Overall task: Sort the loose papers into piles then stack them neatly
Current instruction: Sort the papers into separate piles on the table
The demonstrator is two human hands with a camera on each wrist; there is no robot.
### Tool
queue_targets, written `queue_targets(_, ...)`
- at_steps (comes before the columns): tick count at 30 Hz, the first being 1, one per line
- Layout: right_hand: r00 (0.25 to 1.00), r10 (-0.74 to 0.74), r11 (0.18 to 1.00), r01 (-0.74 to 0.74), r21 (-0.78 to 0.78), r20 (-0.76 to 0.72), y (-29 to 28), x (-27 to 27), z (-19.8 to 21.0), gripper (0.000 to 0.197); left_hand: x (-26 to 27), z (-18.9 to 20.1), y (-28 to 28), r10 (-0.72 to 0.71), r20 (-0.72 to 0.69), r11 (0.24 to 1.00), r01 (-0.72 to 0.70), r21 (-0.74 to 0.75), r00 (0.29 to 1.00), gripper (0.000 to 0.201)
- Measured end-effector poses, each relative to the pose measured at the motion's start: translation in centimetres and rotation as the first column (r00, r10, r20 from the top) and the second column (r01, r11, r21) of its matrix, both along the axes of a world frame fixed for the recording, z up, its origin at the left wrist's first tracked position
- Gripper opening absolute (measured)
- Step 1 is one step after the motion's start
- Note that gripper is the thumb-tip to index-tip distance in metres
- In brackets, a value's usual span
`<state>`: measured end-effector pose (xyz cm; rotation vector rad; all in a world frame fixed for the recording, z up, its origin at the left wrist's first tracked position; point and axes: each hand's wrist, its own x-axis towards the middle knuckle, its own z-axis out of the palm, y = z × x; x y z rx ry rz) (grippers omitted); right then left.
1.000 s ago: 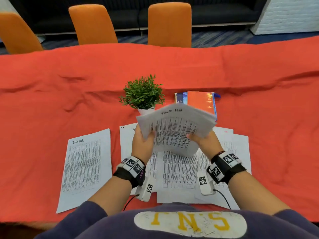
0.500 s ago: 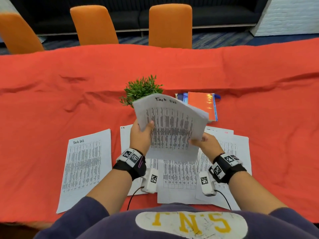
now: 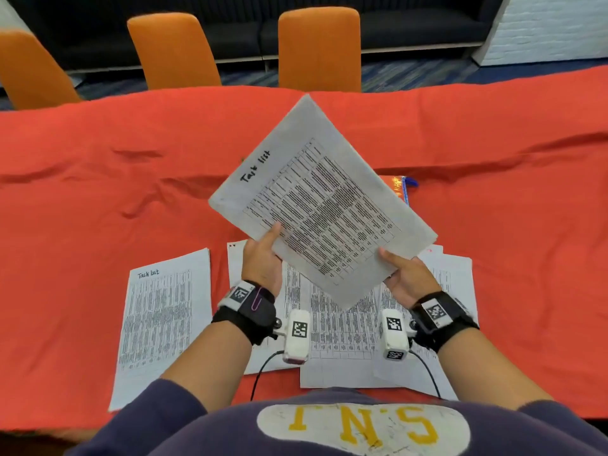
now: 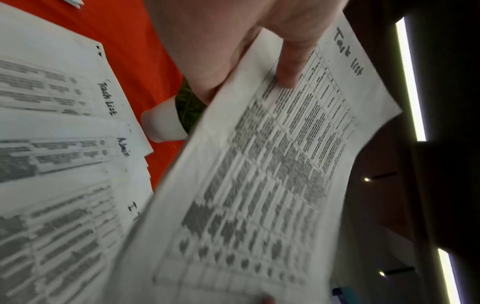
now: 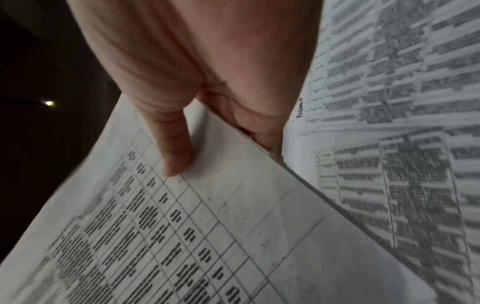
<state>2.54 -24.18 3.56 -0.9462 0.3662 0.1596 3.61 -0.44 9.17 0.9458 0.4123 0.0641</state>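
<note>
Here, at the far left of the red tablecloth, a single printed sheet headed "Task list" lies flat by itself, apart from the other papers. Just to its right, a spread of overlapping loose papers covers the cloth in front of the person, one of them also headed "Task list" in the left wrist view. Above that spread the left hand pinches the lower left edge of a held bundle of papers, thumb pressed on the printed face and the fingers underneath. The bundle is lifted clear of the table and turned diagonally, one corner pointing away toward the chairs and its "Task list" heading running up its left side. A white pot with a green plant stands on the cloth behind the bundle, seen only from the left wrist. The right hand grips the bundle's lower right edge the same way, its thumb on top of the grid lines and fingers curled beneath. Farther right, the edge of an orange book peeks out past the bundle. Three orange chairs stand along the table's far side.
</note>
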Motion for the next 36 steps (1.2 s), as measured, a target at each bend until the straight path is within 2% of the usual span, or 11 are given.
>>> queue_targets(3,0.999,-0.045,0.995,0.045,-0.092,0.007,-1.9,0.0,0.0,0.046,0.0,-1.0,2.4,0.062,0.009,0.996,-0.063,0.065,0.998,0.028)
queue_targets(5,0.999,-0.047,0.985,0.050,-0.164,0.024,-3.2,-0.1,0.0,0.051,-0.1,-1.7,4.9,0.071,-0.020,0.974,-0.065,0.218,0.997,0.019)
queue_targets(9,0.999,0.004,0.953,0.009,-0.302,0.042,-3.9,-0.4,-0.2,0.047,-1.0,-3.0,7.5,-0.125,-0.088,0.804,0.153,0.575,0.988,0.024)
queue_targets(12,0.997,0.065,0.912,-0.046,-0.407,0.033,-3.4,-0.1,-0.8,0.042,-1.5,-3.9,7.5,-0.189,-0.144,0.718,0.237,0.655,0.971,0.030)
queue_targets(15,0.995,0.097,0.873,-0.081,-0.481,0.007,-2.8,-0.4,-1.2,0.021,-2.0,-5.2,7.4,-0.148,-0.174,0.691,0.228,0.686,0.974,0.031)
queue_targets(20,0.990,0.110,0.848,-0.138,-0.511,-0.086,-2.0,-1.1,-3.0,0.027,-3.5,-7.0,6.0,-0.093,-0.259,0.766,0.235,0.598,0.961,0.027)
queue_targets(22,0.992,0.075,0.850,-0.117,-0.513,-0.104,-1.7,-1.0,-3.3,0.026,-3.7,-7.1,5.7,-0.082,-0.272,0.786,0.229,0.574,0.959,0.033)
queue_targets(26,0.995,0.030,0.856,-0.074,-0.512,-0.093,-1.7,-0.9,-2.6,0.025,-3.5,-6.3,5.8,-0.071,-0.227,0.811,0.188,0.554,0.971,0.030)
queue_targets(31,0.987,0.111,0.842,-0.158,-0.516,-0.120,-2.3,-1.3,-2.6,0.025,-3.4,-5.9,5.8,-0.107,-0.213,0.822,0.207,0.530,0.971,0.030)
queue_targets(33,0.985,0.113,0.850,-0.163,-0.502,-0.129,-2.4,-1.2,-2.5,0.026,-3.2,-5.7,5.7,-0.128,-0.219,0.805,0.230,0.546,0.967,0.031)
queue_targets(36,0.983,0.112,0.858,-0.169,-0.485,-0.145,-2.0,-1.2,-2.4,0.029,-3.1,-6.1,5.3,-0.182,-0.250,0.747,0.299,0.594,0.951,0.045)
